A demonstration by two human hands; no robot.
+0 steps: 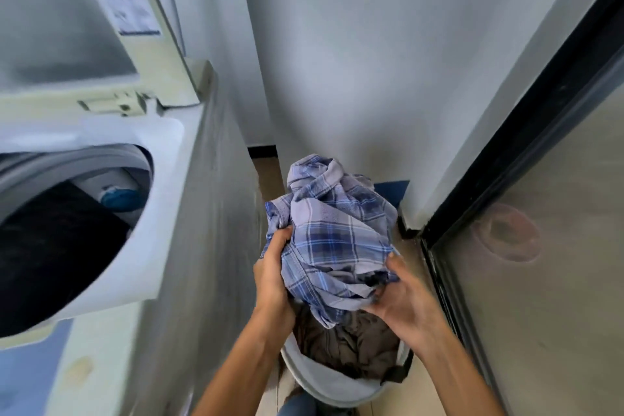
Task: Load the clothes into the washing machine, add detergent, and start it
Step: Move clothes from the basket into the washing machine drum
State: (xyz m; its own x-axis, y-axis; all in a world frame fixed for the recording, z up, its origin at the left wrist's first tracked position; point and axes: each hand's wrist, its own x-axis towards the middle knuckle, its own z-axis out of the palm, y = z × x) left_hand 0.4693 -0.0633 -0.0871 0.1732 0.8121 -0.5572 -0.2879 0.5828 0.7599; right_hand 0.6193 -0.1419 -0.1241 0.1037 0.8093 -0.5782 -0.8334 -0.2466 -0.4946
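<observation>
A blue plaid shirt (337,230) is bunched up and lifted just above a pale laundry basket (324,382), which stands on the floor in the narrow gap between the washing machine (189,213) on the left and a white wall (371,61) on the right. The left grip (273,270) is clenched on the shirt's left side, its fingers buried in the cloth; the right grip (401,297) grasps the shirt's lower right edge, thumb on top and fingers curled under the folds. A loose corner of the shirt hangs down to a heap of brown clothes (354,341) lying in the basket. The machine's lid (118,10) stands raised at the far left, leaving the round drum opening (67,230) uncovered, with a dark garment (50,246) inside it and a blue object (118,197) at the drum's far side. The machine's top edge lies to the left of the shirt, with open air between them. On the right, a black door frame (506,152) runs close beside the basket's right rim, so there is little room on that side.
</observation>
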